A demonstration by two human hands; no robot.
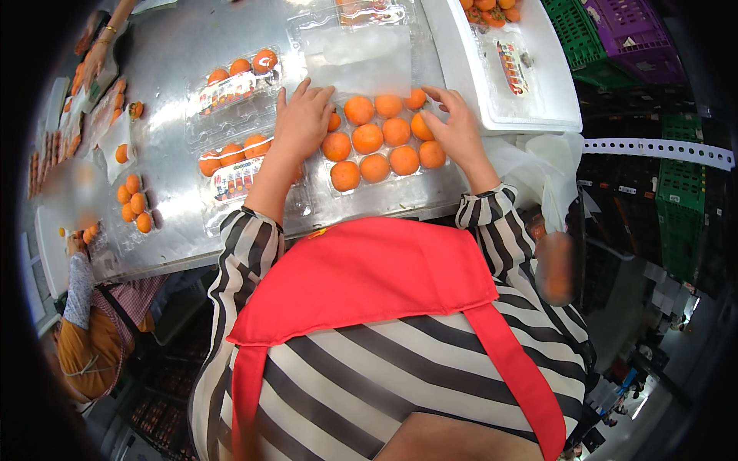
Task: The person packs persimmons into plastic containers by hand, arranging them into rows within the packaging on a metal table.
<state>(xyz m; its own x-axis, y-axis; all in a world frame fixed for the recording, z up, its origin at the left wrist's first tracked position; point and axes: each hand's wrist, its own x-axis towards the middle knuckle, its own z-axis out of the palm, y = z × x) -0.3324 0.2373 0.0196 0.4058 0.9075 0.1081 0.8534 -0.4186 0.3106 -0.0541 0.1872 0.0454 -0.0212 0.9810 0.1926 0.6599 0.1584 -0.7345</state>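
Note:
Several orange persimmons [367,138] sit in rows in a clear plastic tray [375,185] on a metal table [173,213]. My left hand [304,118] rests at the tray's left edge, fingers spread, partly over a persimmon. At the right edge is my right hand [455,121], its thumb and fingers around the outer persimmons; whether it grips one cannot be told. A translucent white sheet [357,57] lies just beyond the fruit, over the clear plastic. Left of my left hand, two clear packs with printed labels [228,92] hold more persimmons.
A white foam box [490,118] with persimmons stands at the right, above crumpled white sheets [533,167]. Green crates [582,46] and a purple crate [634,34] are beyond. Loose persimmons [134,201] lie to the left. Co-workers' hands [95,63] reach in at the far left.

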